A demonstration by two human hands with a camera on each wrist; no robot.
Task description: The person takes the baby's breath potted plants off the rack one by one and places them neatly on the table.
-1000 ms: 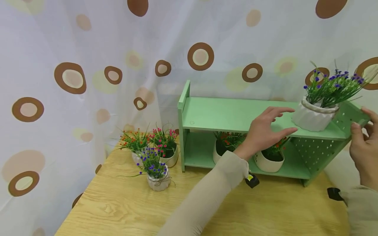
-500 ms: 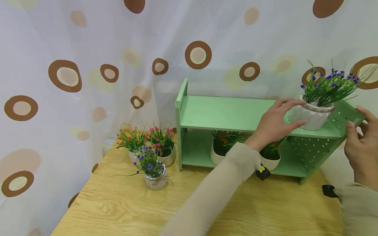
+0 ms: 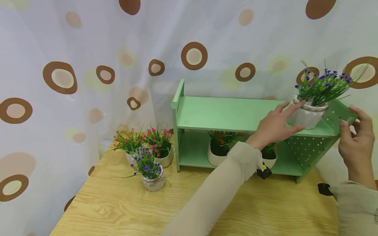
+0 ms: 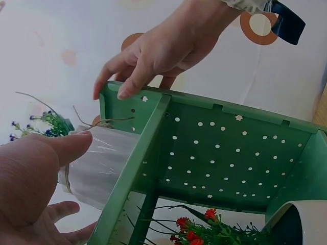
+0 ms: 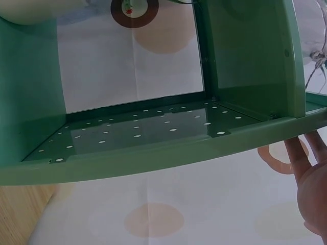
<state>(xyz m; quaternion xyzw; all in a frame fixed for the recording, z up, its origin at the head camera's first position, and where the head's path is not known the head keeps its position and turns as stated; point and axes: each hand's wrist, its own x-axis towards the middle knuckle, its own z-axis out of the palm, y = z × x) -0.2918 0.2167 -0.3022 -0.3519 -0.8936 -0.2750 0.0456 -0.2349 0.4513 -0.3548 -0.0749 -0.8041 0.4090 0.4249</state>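
Observation:
A white pleated flowerpot [image 3: 308,118] with purple artificial flowers stands at the right end of the green shelf's [image 3: 218,113] upper board. My left hand [image 3: 273,127] is at the pot's left side, its extended index finger at the rim and its thumb low along the front. In the left wrist view, that thumb overlaps the white pot [image 4: 102,163], and the other fingers spread below it. My right hand [image 3: 357,141] grips the top edge of the shelf's perforated right side panel [image 4: 219,148], thumb in front. The right wrist view shows only its fingers [image 5: 299,158] by the panel edge.
On the lower board are two cream pots [image 3: 217,157] with red flowers, partly hidden by my left arm. Left of the shelf, three more potted plants stand on the wooden table, one a purple-flowered pot [image 3: 153,182]. A spotted curtain [image 3: 124,39] hangs behind.
My left hand has moved right, from beside the pot to its rim and front. My right hand keeps its grip on the side panel. The view has shifted slightly.

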